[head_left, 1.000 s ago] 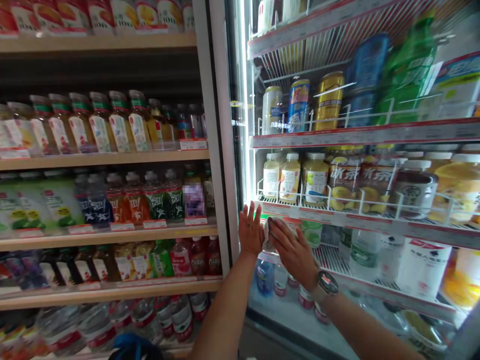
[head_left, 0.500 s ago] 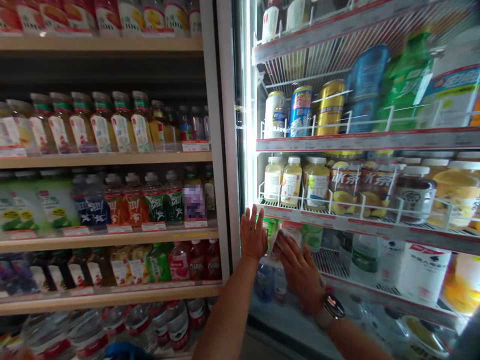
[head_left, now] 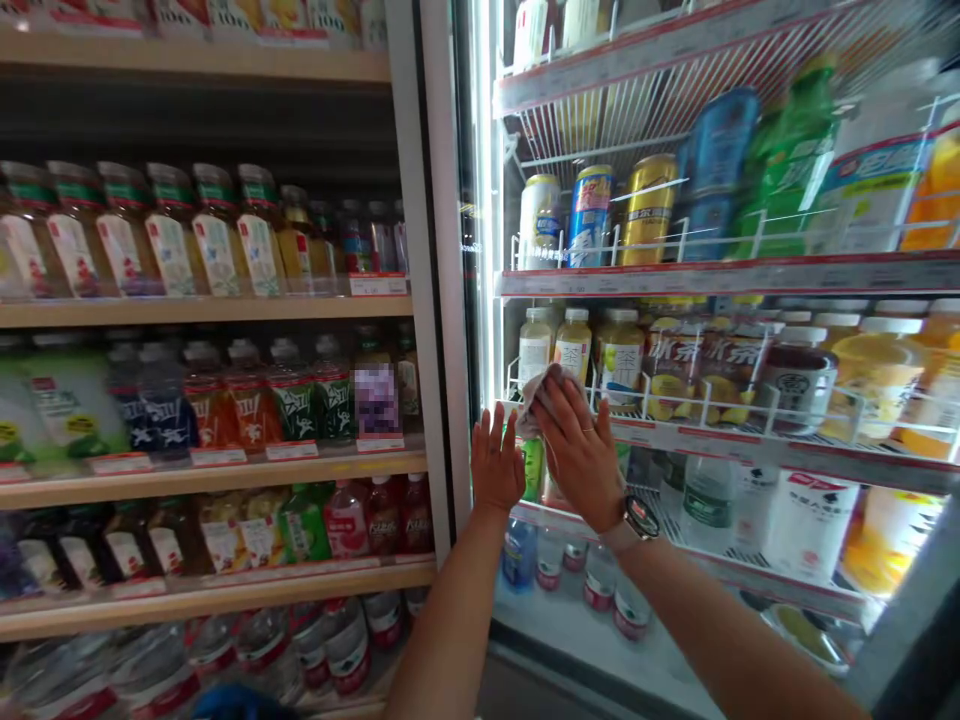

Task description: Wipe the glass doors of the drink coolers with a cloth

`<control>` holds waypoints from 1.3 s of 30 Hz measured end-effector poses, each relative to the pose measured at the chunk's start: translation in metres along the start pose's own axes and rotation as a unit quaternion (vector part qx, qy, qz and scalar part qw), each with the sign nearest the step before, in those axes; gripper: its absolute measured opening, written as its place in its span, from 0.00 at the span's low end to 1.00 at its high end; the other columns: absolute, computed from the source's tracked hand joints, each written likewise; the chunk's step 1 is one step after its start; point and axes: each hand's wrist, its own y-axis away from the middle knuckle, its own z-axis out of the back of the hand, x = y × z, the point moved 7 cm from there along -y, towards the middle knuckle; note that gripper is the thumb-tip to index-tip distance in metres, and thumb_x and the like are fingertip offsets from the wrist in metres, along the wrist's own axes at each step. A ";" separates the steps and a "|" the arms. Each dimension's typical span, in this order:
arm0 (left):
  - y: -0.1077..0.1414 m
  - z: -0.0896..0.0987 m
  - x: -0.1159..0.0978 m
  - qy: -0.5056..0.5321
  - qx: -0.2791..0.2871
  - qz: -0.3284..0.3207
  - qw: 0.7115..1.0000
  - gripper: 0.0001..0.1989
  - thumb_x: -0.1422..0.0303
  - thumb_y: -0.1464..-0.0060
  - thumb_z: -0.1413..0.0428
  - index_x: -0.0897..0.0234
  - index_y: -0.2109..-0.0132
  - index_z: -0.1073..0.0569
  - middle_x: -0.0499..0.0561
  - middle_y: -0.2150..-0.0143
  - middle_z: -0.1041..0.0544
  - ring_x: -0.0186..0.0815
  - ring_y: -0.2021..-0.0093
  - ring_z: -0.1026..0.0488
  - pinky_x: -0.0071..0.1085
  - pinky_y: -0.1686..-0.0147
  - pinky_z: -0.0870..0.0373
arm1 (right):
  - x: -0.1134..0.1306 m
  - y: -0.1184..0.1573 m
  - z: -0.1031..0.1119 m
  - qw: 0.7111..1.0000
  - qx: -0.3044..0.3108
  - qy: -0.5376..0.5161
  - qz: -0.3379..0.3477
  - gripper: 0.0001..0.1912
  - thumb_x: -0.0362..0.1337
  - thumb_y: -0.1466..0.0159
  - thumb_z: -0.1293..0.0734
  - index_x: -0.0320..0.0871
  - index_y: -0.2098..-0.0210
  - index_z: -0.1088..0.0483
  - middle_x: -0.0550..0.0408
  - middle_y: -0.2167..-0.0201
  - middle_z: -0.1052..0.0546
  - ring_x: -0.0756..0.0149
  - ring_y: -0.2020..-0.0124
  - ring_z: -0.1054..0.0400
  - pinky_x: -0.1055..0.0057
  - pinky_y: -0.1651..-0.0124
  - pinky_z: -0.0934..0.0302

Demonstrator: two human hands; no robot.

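Observation:
My right hand (head_left: 576,450), with a dark watch on its wrist, presses a pale crumpled cloth (head_left: 534,395) against the glass door (head_left: 480,330) of a lit drinks cooler. Part of the cloth is hidden beneath my fingers. To its left, my left hand (head_left: 499,468) rests near the door's left edge, fingers stretched upward and holding nothing. Behind the right hand are a shelf's front rail and small tea bottles (head_left: 574,340). A green-labelled drink (head_left: 531,468) shows between the two hands.
Inside the cooler, wire shelves (head_left: 585,120) hold cans (head_left: 592,215), bottles and a large green bottle (head_left: 791,160). On the left, wooden shelves (head_left: 210,312) carry rows of juice bottles (head_left: 259,230). A grey upright post (head_left: 431,250) divides the two units.
My right hand has moved up the glass with the cloth, from below the shelf rail to level with it. My left hand stays near the door edge. The view has shifted slightly.

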 end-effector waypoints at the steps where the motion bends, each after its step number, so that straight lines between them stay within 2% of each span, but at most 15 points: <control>1: 0.001 -0.001 0.000 -0.004 0.001 -0.003 1.000 0.28 0.66 0.31 0.62 0.63 0.27 0.54 0.58 0.27 0.46 0.43 0.26 0.56 0.47 0.31 0.48 | 0.003 0.008 -0.002 1.000 0.000 0.000 0.003 0.27 0.29 0.33 0.40 0.43 0.35 0.37 0.48 0.31 0.39 0.61 0.26 0.62 0.53 0.27 0.78; 4: 0.002 -0.002 0.001 -0.027 -0.002 -0.010 1.000 0.28 0.63 0.31 0.63 0.63 0.27 0.55 0.59 0.28 0.45 0.43 0.26 0.56 0.46 0.32 0.47 | 0.016 0.057 -0.017 0.999 0.026 -0.008 0.025 0.28 0.28 0.36 0.39 0.43 0.37 0.35 0.49 0.32 0.38 0.60 0.26 0.63 0.53 0.27 0.72; 7: 0.002 -0.001 0.001 -0.037 -0.006 -0.005 0.999 0.28 0.66 0.31 0.63 0.62 0.27 0.55 0.58 0.28 0.44 0.42 0.26 0.56 0.45 0.32 0.46 | 0.030 0.116 -0.031 0.998 0.049 -0.018 0.048 0.28 0.26 0.38 0.40 0.44 0.39 0.33 0.50 0.33 0.36 0.63 0.26 0.64 0.57 0.28 0.67; 10: 0.001 0.000 -0.001 -0.028 -0.009 -0.008 1.000 0.29 0.69 0.32 0.61 0.62 0.27 0.55 0.57 0.28 0.45 0.42 0.26 0.56 0.45 0.32 0.48 | 0.036 0.142 -0.034 0.995 0.061 -0.034 0.068 0.28 0.24 0.38 0.41 0.44 0.40 0.31 0.51 0.33 0.35 0.65 0.26 0.65 0.59 0.28 0.67; 12: 0.000 0.000 -0.001 -0.021 -0.005 -0.008 1.000 0.29 0.69 0.33 0.60 0.62 0.27 0.54 0.58 0.28 0.46 0.43 0.26 0.57 0.46 0.31 0.48 | 0.032 0.132 -0.029 0.995 0.066 -0.034 0.074 0.28 0.24 0.38 0.41 0.44 0.40 0.31 0.52 0.33 0.36 0.66 0.26 0.67 0.58 0.27 0.71; 15: 0.000 0.000 0.000 -0.015 0.004 -0.004 1.000 0.29 0.67 0.32 0.60 0.63 0.27 0.54 0.58 0.27 0.48 0.44 0.26 0.57 0.47 0.32 0.48 | 0.017 0.085 -0.017 0.996 0.061 -0.025 0.055 0.28 0.25 0.36 0.41 0.42 0.38 0.34 0.50 0.32 0.38 0.66 0.26 0.69 0.57 0.27 0.74; 18: 0.000 0.000 -0.001 -0.012 0.008 -0.004 1.000 0.29 0.67 0.32 0.61 0.63 0.27 0.55 0.58 0.27 0.49 0.44 0.26 0.57 0.47 0.31 0.48 | 0.000 0.032 -0.005 0.999 0.040 -0.019 0.022 0.29 0.26 0.35 0.42 0.41 0.35 0.38 0.49 0.31 0.41 0.63 0.26 0.66 0.55 0.27 0.74; 21: 0.000 -0.001 0.000 -0.012 0.008 -0.001 1.000 0.29 0.68 0.32 0.61 0.63 0.27 0.55 0.58 0.26 0.50 0.44 0.26 0.58 0.47 0.31 0.49 | -0.005 0.008 -0.002 1.000 0.022 -0.011 0.002 0.28 0.27 0.34 0.43 0.41 0.34 0.39 0.49 0.30 0.43 0.61 0.26 0.62 0.55 0.27 0.75; 24: 0.002 -0.003 0.001 -0.014 0.006 -0.001 1.000 0.29 0.66 0.32 0.61 0.63 0.27 0.55 0.58 0.27 0.49 0.45 0.26 0.57 0.48 0.31 0.49 | 0.004 0.030 -0.010 0.999 0.028 -0.017 0.012 0.27 0.28 0.33 0.42 0.41 0.35 0.38 0.48 0.31 0.40 0.61 0.26 0.62 0.56 0.27 0.72; 29: 0.004 -0.004 0.002 -0.018 0.004 -0.001 1.000 0.29 0.68 0.33 0.60 0.62 0.27 0.54 0.57 0.27 0.48 0.44 0.26 0.55 0.47 0.31 0.49 | 0.022 0.113 -0.027 0.998 0.043 -0.025 0.028 0.26 0.26 0.35 0.42 0.44 0.38 0.33 0.49 0.35 0.33 0.64 0.27 0.60 0.58 0.28 0.70; 32: 0.003 -0.003 0.002 -0.015 0.009 -0.002 1.000 0.30 0.69 0.34 0.58 0.62 0.27 0.55 0.56 0.27 0.48 0.44 0.26 0.55 0.46 0.31 0.48 | 0.026 0.140 -0.028 0.998 0.040 -0.029 0.036 0.26 0.24 0.36 0.43 0.45 0.42 0.30 0.51 0.38 0.30 0.66 0.27 0.60 0.60 0.28 0.68; 35: 0.002 -0.002 0.001 -0.015 0.008 -0.002 1.000 0.30 0.69 0.33 0.59 0.62 0.27 0.55 0.56 0.27 0.48 0.44 0.26 0.55 0.46 0.31 0.48 | 0.023 0.126 -0.023 0.998 0.042 -0.023 0.050 0.26 0.24 0.36 0.43 0.45 0.42 0.30 0.51 0.37 0.30 0.67 0.27 0.60 0.61 0.28 0.67; 39: 0.000 0.000 -0.001 -0.014 -0.004 -0.007 1.000 0.28 0.68 0.32 0.60 0.62 0.27 0.54 0.56 0.27 0.49 0.43 0.26 0.57 0.46 0.31 0.49 | 0.009 0.061 -0.013 0.998 0.044 -0.021 0.044 0.26 0.26 0.34 0.43 0.42 0.38 0.34 0.49 0.33 0.36 0.63 0.27 0.59 0.58 0.28 0.69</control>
